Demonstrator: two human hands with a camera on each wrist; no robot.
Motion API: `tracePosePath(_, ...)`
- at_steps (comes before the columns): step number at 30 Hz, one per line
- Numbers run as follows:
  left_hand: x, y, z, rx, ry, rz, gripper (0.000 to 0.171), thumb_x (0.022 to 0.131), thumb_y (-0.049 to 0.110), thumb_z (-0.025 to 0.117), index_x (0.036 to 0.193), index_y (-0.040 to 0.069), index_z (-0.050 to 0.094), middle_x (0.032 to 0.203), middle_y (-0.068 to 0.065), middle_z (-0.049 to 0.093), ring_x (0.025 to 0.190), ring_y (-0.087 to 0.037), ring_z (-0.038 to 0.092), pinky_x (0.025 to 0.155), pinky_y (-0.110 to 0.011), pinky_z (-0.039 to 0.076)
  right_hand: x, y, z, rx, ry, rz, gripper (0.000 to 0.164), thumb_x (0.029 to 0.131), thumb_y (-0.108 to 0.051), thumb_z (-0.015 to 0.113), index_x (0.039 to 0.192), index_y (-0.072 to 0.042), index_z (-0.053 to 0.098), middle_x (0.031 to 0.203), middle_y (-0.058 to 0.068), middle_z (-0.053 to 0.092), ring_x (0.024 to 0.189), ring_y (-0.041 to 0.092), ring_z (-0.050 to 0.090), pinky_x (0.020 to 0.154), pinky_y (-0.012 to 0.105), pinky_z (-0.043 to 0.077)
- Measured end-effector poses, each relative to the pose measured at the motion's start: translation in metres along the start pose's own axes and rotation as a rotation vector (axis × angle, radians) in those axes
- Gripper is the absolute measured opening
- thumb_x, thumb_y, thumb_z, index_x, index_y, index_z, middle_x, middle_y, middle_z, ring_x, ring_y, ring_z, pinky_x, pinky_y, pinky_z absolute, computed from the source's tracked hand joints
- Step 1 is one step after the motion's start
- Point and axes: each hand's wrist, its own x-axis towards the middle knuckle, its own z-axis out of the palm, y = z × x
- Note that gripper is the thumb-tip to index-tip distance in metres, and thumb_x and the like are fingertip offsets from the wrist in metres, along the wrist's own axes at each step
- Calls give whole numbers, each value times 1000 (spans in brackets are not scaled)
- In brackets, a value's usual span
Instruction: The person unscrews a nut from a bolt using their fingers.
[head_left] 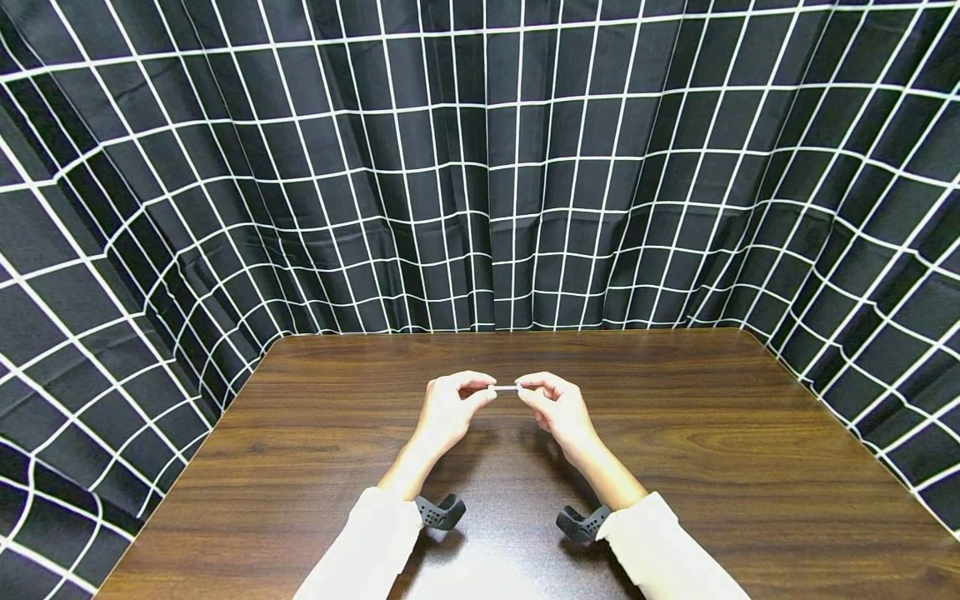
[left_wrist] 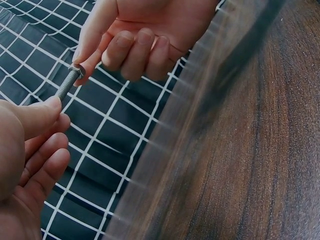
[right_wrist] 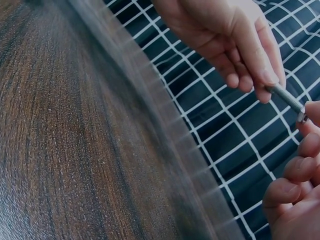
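Observation:
A threaded metal bolt is held level between both hands, above the table. My left hand pinches one end of it between thumb and forefinger, and those fingertips hide that end. At the opposite end sits a small hex piece; I cannot tell whether it is a nut or the bolt's head. The thumb and forefinger of my right hand pinch at this hex piece. Bare thread shows between the two grips. In the right wrist view, the other fingers of the right hand are curled in.
Below the hands lies a brown wood-grain table. Black curtain with a white grid surrounds its back and sides. A dark grey wrist mount is at the left sleeve, and another mount is at the right sleeve.

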Motion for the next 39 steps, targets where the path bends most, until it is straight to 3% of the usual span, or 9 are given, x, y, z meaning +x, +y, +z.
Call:
tracePosePath(8,0,1,0,-10,8,13,14,83,8,75,97,6,75,87,2,73,75,-9,66,67,-27,52,0,0,0,25,-19,-10,25,89,6,61,113,15,58,55,-7,40,44,5,32,41,18,24)
tracePosePath(14,-1,3,-1,-10,7,19,12,84,12,76,96,10,75,87,2,73,76,-9,66,68,-27,52,0,0,0,27,-25,-23,28,87,7,63,114,15,58,55,-6,41,44,5,32,42,18,25)
tracePosePath(21,-1,2,1,-18,18,57,12,84,10,75,95,7,75,87,-1,73,74,-10,66,66,-26,52,0,0,0,11,-27,-55,26,87,6,64,112,14,59,55,-6,40,43,5,32,42,19,25)
tracePosePath(29,-1,0,2,-4,12,45,13,84,12,75,96,6,75,87,1,73,73,-8,65,66,-26,52,-1,1,0,7,-23,-83,21,87,7,64,107,12,62,54,-6,41,43,5,32,42,19,25)
tracePosePath(39,-1,0,2,-2,9,32,14,84,14,76,96,8,75,87,3,73,73,-7,65,67,-25,52,0,-1,0,-8,41,-54,22,91,-1,64,109,11,62,54,-6,40,44,5,31,42,20,23)
